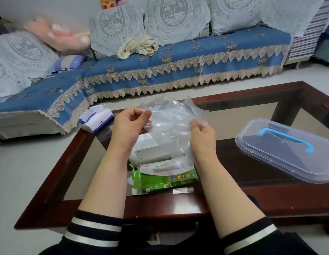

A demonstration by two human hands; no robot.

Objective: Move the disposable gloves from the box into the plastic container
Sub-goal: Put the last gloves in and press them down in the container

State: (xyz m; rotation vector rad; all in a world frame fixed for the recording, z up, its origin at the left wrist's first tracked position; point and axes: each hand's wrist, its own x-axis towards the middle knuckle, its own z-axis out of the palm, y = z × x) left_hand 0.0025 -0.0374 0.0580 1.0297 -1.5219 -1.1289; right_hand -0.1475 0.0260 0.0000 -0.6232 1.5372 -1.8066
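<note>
— Where are the gloves now, and what has hold of them?

— I have a bunch of disposable gloves (171, 124) stretched between both hands above the table (178, 205). My left hand (129, 124) pinches the left edge with fingers curled; my right hand (203, 132) pinches the right edge the same way. The thin clear film hangs crumpled between them, its long axis running from 9 to 3 o'clock, with the lower end trailing down toward the green box (165, 178) at 6 o'clock, just beneath my wrists.

— And the container?

— The plastic container (286, 150) sits at about 3 o'clock from my right hand, well apart — so the right hand is the nearer one. Its clear lid with the blue handle (286, 139) looks to be on, so I judge it must come off before anything goes in.

— How do the gloves look?

— Filmy, wrinkled, see-through — I cannot tell how many there are.
</note>
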